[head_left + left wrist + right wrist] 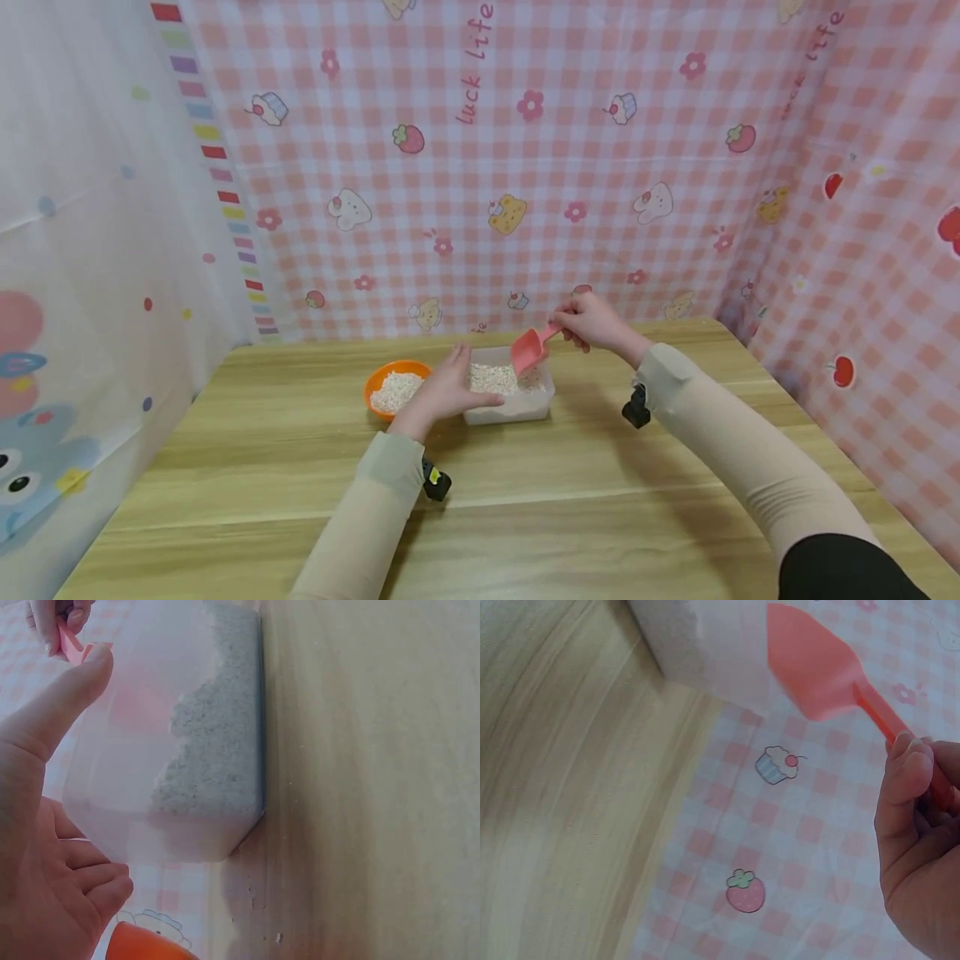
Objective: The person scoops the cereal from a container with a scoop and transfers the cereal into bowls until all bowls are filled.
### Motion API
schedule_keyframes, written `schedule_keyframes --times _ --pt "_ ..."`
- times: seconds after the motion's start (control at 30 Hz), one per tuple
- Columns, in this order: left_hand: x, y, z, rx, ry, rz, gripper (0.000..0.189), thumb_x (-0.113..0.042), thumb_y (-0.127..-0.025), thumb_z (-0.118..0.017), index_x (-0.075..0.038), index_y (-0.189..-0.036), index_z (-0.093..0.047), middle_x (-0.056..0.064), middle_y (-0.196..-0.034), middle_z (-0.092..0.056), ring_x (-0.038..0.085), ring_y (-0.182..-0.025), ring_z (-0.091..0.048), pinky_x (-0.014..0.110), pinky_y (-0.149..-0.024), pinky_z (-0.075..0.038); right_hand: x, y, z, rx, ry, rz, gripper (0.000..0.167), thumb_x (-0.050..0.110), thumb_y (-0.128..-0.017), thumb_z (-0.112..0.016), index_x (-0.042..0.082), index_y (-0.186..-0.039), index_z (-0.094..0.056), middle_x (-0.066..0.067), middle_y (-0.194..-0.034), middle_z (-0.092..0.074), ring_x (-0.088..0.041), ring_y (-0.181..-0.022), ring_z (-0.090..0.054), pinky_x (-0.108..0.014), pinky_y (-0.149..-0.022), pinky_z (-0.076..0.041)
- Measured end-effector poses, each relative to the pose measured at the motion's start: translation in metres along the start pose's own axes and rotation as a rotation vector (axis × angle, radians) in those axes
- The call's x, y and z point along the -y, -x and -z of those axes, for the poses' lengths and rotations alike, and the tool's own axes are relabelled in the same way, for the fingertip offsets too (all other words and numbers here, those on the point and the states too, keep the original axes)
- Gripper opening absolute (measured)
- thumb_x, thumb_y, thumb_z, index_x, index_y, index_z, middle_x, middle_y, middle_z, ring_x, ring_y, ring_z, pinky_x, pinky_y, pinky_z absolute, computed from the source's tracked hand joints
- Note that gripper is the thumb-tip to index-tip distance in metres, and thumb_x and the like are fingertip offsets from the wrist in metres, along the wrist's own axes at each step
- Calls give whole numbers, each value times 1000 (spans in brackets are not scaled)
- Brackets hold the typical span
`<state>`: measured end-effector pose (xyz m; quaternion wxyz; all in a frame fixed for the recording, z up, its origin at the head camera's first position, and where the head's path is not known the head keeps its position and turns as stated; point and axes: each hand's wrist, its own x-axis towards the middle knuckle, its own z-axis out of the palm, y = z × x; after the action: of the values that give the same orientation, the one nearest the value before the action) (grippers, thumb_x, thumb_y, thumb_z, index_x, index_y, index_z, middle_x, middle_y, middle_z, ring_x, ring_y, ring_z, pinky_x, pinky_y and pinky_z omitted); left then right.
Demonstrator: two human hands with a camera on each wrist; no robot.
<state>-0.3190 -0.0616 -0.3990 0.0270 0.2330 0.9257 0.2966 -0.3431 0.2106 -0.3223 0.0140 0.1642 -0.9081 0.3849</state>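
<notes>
A translucent plastic container [517, 407] stands on the table, partly filled with pale grains [491, 379]. My left hand [442, 390] holds its left end, the thumb along the near side by the rim and the fingers at the end wall. A pink scoop [528, 352] is tilted over the container, blade low above the grains. My right hand [592, 321] pinches its handle between thumb and fingers, as the right wrist view shows on the scoop [817, 671]. Left of the container, an orange bowl [371, 388] with white grains [395, 390] is partly hidden by my left hand.
The wooden table [525, 508] carries a few stray crumbs [279, 937] near the container. Behind it hangs a pink checked cloth [465, 250], close to the container's far side. A white curtain [97, 250] borders the left, and more checked cloth the right.
</notes>
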Motion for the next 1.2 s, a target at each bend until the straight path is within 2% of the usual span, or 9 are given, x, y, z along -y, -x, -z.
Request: schedule_keyframes --times 0.17,0.37,0.5,0.63,0.83,1.03,1.2 --pt "-2 -1 3 15 -17 14 119 -57 -74 -77 4 -153 -12 18 -159 -7 29 -146 -12 40 -116 -16 7 -1 0 -11 27 -34 27 19 -100 -55 0 -88 -72 -11 -62 -61 -14 -42 -49 -39 -45 -51" --pt "-2 -3 4 7 -24 23 119 -58 -73 -77 4 -153 -14 18 -159 -11 30 -145 -17 41 -116 -19 16 -2 -3 -15 74 -69 24 17 -98 -55 0 -89 -71 -15 -66 -63 -14 -42 -51 -31 -42 -50" --pt "-2 -5 4 -2 -20 19 120 -58 -72 -78 3 -153 -15 17 -159 -13 30 -144 -20 41 -115 -21 16 -2 -8 -5 70 -98 23 14 -98 -55 -1 -90 -70 -20 -71 -64 -15 -44 -53 -33 -45 -52" --pt "0 -4 2 -8 -33 11 120 -60 -71 -77 3 -153 -16 16 -159 -14 30 -144 -21 41 -115 -22 10 -1 -16 18 48 -103 23 14 -98 -54 -1 -90 -69 -18 -69 -63 -15 -46 -54 -35 -47 -54" --pt "2 -2 1 -11 -41 12 120 -62 -71 -77 2 -153 -16 16 -159 -14 29 -144 -21 41 -115 -21 -4 1 -25 19 -13 -52 25 12 -98 -54 -4 -85 -68 -14 -63 -61 -16 -44 -53 -43 -48 -54" --pt "1 -2 1 -14 -27 11 118 -58 -73 -78 2 -153 -17 16 -159 -15 30 -144 -21 42 -115 -22 -18 5 -29 -16 -97 -49 26 13 -98 -54 -3 -81 -67 -14 -63 -60 -16 -45 -53 -41 -47 -54" --pt "1 -1 1 -9 -26 13 116 -57 -73 -78 3 -153 -18 16 -159 -15 30 -144 -20 42 -115 -21 -32 7 -33 -29 -162 -59 29 16 -99 -54 -4 -85 -68 -14 -64 -60 -15 -46 -53 -36 -45 -53"
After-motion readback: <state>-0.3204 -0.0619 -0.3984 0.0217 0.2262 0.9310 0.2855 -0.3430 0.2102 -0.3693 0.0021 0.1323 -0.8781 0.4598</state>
